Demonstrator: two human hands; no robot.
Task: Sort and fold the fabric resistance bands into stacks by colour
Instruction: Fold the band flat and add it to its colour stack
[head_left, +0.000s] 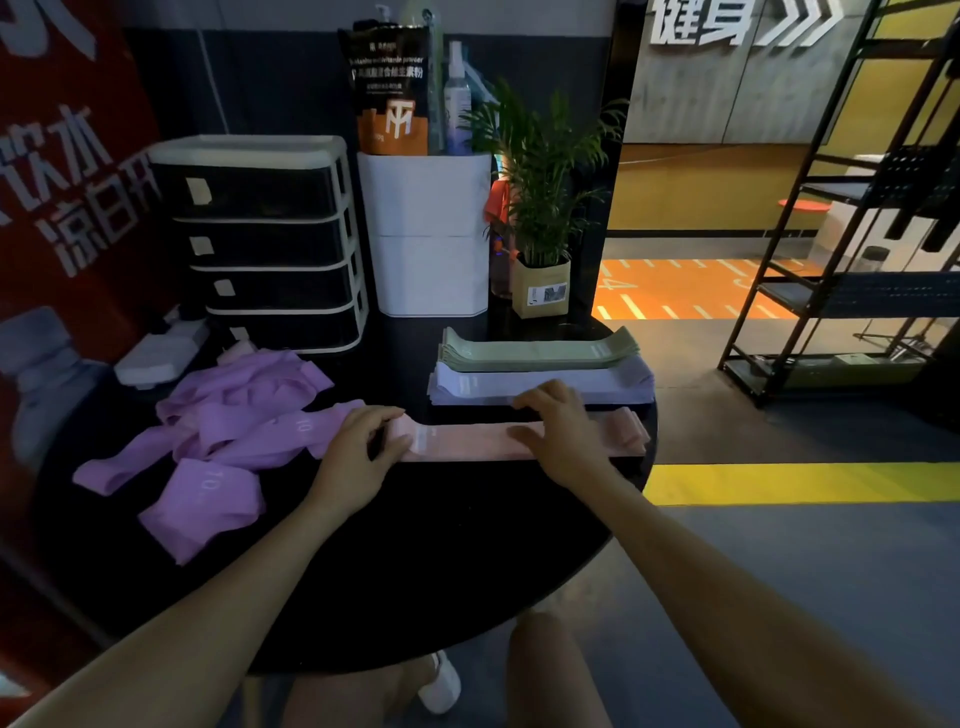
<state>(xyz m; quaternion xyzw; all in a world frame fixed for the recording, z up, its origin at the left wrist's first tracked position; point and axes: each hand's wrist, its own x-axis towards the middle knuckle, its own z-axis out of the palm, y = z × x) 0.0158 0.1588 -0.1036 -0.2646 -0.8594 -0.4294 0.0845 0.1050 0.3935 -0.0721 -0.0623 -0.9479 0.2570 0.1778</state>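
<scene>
A pink band (483, 441) lies flat and lengthwise near the right edge of the round black desk (415, 561), its far end reaching the rim. The left hand (363, 441) rests on its near-left end, fingers (382, 415) curled down over the fabric and thumb at the edge, gripping it. The right hand (563, 431) lies palm-down on the middle of the band, fingers (540, 397) slightly bent and close together, pressing the fabric flat.

Just behind the pink band, towards the back right edge of the desk, sits a neat stack of lavender bands (540, 387), and behind that, touching it, a stack of green bands (540, 351). On the left part of the desk a loose heap of purple bands (228, 426) lies crumpled and unfolded; one of them touches the left hand's end of the pink band.

Along the back edge of the desk stand a small black-and-white drawer unit (265, 239), a white container (428, 234) holding an orange-and-black pouch (389, 88) and a spray bottle (457, 98), and a potted palm (543, 208) in a tan pot. A white power strip (156, 353) lies at the back left.
</scene>
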